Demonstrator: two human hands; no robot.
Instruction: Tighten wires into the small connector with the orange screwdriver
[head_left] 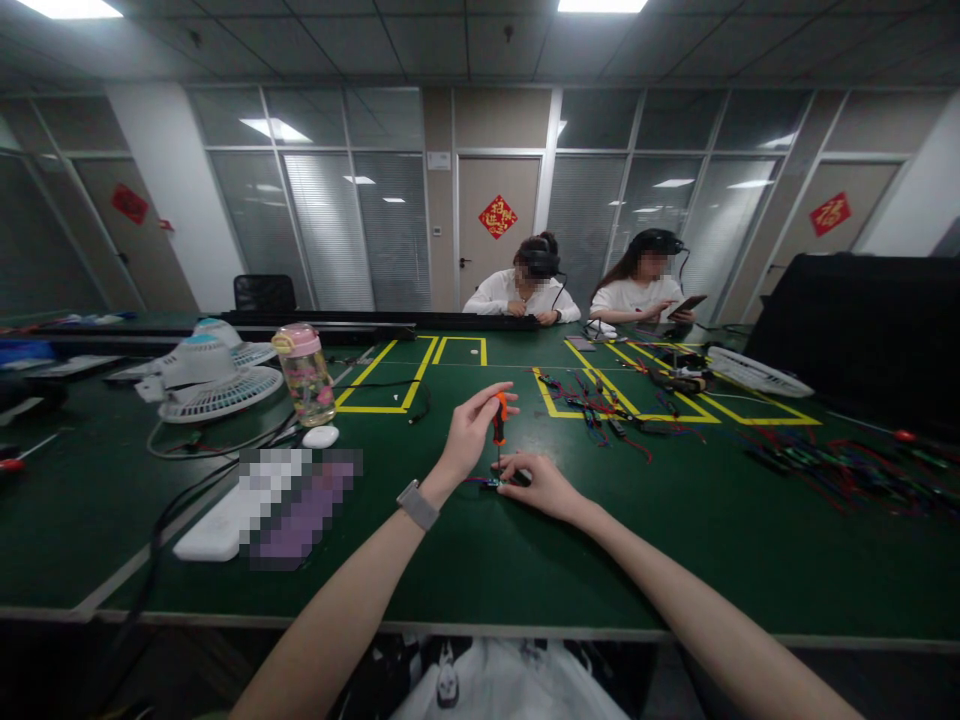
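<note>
Green table (pixel 675 540); bottle (pixel 306 374) holds floral bits. Left hand (pixel 471 430) grips screwdriver (pixel 499 418); right hand (pixel 541 484) pins small part (pixel 491 483).

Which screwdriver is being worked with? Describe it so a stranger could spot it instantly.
Start at the green table, near its front middle, where the person's two hands meet. The left hand holds the screwdriver upright above a small part under the right hand. Its orange-and-black handle stands vertical, unlike the cables lying flat behind.

table (pixel 420 560): green top, yellow tape boxes (pixel 390 385)
left edge: fan (pixel 217 385), bottle (pixel 306 375)
right edge: wires (pixel 840 465)
</note>
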